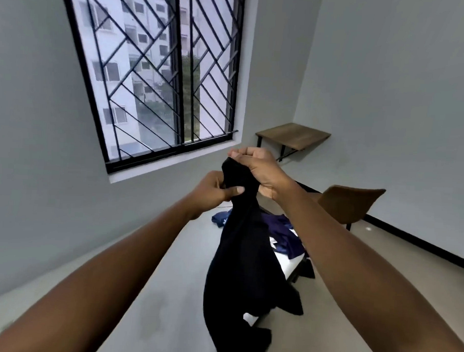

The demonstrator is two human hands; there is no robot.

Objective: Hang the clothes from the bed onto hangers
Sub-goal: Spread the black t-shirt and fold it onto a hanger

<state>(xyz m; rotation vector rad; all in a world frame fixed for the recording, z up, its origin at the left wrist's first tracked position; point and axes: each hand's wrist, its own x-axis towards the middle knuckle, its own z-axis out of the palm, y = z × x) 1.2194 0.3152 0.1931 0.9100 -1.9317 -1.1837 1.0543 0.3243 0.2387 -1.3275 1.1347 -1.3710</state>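
A black garment (244, 259) hangs in front of me, bunched at the top and trailing down past the bed's edge. My right hand (257, 169) grips its top end in a closed fist. Just below and to the left, my left hand (214, 188) pinches the cloth with the thumb pressed on it. Behind the garment, dark blue clothes (284, 236) lie in a heap on the bed (288, 263), which has a white mattress. No hanger is visible.
A large barred window (155, 74) fills the wall at the left. A wooden wall-mounted table (293, 136) sits in the far corner, and a brown chair (349, 205) stands beside the bed. Grey floor (167, 292) lies below my arms.
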